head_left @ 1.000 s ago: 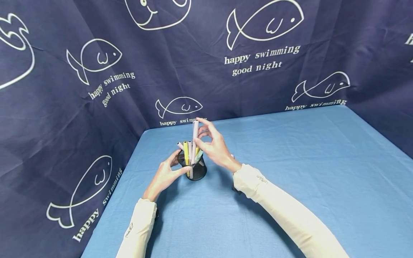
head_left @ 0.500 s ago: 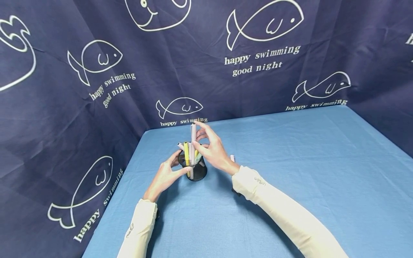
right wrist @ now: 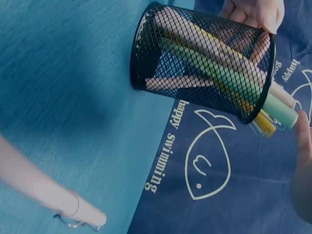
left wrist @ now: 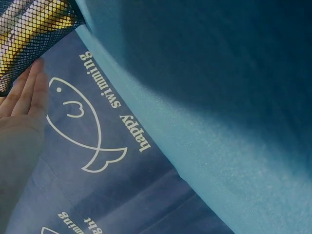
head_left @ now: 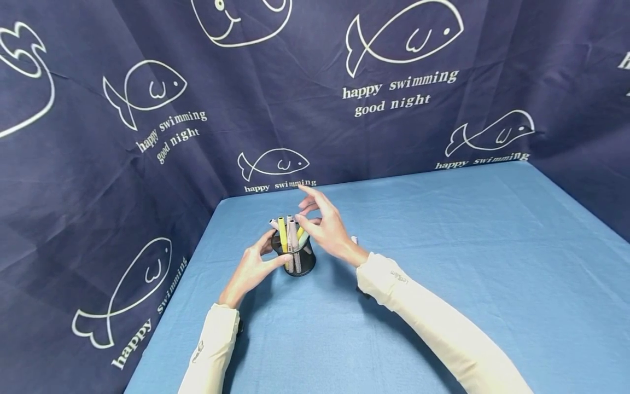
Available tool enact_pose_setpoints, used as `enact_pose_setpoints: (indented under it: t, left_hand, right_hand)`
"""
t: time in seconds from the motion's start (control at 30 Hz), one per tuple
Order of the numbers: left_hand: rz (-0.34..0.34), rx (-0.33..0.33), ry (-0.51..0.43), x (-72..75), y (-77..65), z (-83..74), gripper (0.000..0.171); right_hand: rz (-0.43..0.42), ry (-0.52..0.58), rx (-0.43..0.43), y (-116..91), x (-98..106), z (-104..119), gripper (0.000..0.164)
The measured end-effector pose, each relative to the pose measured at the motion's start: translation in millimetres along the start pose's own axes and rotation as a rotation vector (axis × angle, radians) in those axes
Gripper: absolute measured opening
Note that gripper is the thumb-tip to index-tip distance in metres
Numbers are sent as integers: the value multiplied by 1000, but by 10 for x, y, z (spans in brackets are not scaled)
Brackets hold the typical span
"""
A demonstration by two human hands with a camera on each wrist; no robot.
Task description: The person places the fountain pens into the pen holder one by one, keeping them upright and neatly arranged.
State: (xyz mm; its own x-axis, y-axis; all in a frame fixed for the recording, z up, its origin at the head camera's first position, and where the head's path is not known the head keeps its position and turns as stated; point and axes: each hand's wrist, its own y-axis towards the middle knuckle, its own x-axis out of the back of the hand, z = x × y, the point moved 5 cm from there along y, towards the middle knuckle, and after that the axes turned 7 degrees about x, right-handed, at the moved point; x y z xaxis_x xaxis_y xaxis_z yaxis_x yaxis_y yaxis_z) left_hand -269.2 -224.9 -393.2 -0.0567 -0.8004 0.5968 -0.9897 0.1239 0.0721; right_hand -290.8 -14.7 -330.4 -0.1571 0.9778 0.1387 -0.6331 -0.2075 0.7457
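A black mesh pen holder (head_left: 306, 264) stands upright on the blue cloth. Several markers lean inside it: a yellow marker (head_left: 283, 234), a pale pinkish marker (head_left: 293, 235) and a light green marker (right wrist: 282, 113) among them. My left hand (head_left: 250, 268) holds the holder from the left, thumb at the near rim and fingers round the far side; in the left wrist view its fingers (left wrist: 31, 95) lie along the mesh. Just above and right of the markers is my right hand (head_left: 327, 227), fingers apart, nothing between them. Its thumb is close to the marker tops; contact is unclear.
A pale marker with a clip (right wrist: 80, 209) lies on the blue cloth (head_left: 443, 246), mostly hidden behind the right wrist in the head view. Dark blue curtains (head_left: 315, 126) with fish drawings rise behind the table and on both sides.
The pale pinkish marker in my right hand went down into the pen holder, and the right fingers let it go. My left hand has stayed on the holder.
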Motion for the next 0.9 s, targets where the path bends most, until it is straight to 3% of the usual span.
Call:
enact_pose_setpoints:
  t: [0.27, 0.9]
  left_hand:
    - [4, 8, 6, 6, -1, 5, 88]
    - [8, 8, 8, 11, 22, 16, 89]
  right_hand:
    - [-19, 21, -20, -28, 92, -50, 66]
    - [-22, -52, -80, -176, 354, -232, 60]
